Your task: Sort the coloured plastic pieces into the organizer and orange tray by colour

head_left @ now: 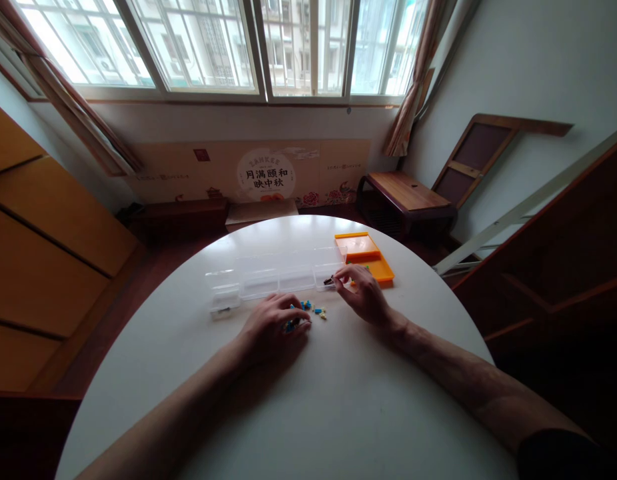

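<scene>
My left hand [276, 319] rests on the white table, its fingers curled around a few small blue and dark pieces [291, 325]. Just past its fingertips lie loose small blue pieces [317, 311] and pale yellow pieces [323, 315]. My right hand [362, 291] is over the right end of a clear plastic compartment box [261, 285], thumb and forefinger pinched together. Small dark pieces [328, 281] show at those fingertips, in or over the end compartment; whether the fingers grip one is unclear. The box's clear lid stands open behind it.
An orange tray [383, 269] with small green bits lies behind my right hand. A separate small clear box [224, 300] stands at the left end of the long one. The round white table [338, 400] has its far edge near a wooden stool [408, 190].
</scene>
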The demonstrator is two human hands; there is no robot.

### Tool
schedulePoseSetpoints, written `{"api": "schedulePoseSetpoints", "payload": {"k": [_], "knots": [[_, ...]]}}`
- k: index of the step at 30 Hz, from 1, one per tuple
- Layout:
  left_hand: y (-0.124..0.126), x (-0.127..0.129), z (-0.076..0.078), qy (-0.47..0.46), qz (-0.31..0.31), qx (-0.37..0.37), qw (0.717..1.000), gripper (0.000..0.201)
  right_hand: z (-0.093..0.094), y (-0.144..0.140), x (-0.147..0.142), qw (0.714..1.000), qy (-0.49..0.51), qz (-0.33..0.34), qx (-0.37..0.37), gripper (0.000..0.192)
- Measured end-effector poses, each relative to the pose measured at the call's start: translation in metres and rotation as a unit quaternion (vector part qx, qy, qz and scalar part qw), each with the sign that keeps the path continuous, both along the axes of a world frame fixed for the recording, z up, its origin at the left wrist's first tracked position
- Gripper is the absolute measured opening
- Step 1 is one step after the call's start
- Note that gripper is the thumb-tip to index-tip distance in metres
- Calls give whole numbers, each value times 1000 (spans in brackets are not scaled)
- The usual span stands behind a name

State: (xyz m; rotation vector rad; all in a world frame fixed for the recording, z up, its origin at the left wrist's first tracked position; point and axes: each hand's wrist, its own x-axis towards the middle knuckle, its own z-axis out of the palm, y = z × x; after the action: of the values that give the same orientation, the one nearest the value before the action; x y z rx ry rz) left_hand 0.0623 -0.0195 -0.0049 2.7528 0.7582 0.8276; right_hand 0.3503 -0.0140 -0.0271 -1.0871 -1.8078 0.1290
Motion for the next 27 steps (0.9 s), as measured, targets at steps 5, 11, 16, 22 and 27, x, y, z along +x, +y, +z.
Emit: {"api": "schedulePoseSetpoints", "payload": {"k": [5,11,16,22,27], "knots": [[0,-1,0,4,-1,2,1000,10,1,2,2,998,-43,-50,-15,3],[2,-1,-2,11,-2,26,1000,15,4,1,2,997,-51,-56,-28,9],[1,0,-3,12,-5,28,1000,15,7,-2,-1,998,-57,-13,-9,11],[2,1,-2,-37,8,15,999,15,10,-9,-8,987,-98,127,21,14],[5,1,-2,-95,4,-55,994,15,12,-15,-14,962,-163,212,52,14]]}}
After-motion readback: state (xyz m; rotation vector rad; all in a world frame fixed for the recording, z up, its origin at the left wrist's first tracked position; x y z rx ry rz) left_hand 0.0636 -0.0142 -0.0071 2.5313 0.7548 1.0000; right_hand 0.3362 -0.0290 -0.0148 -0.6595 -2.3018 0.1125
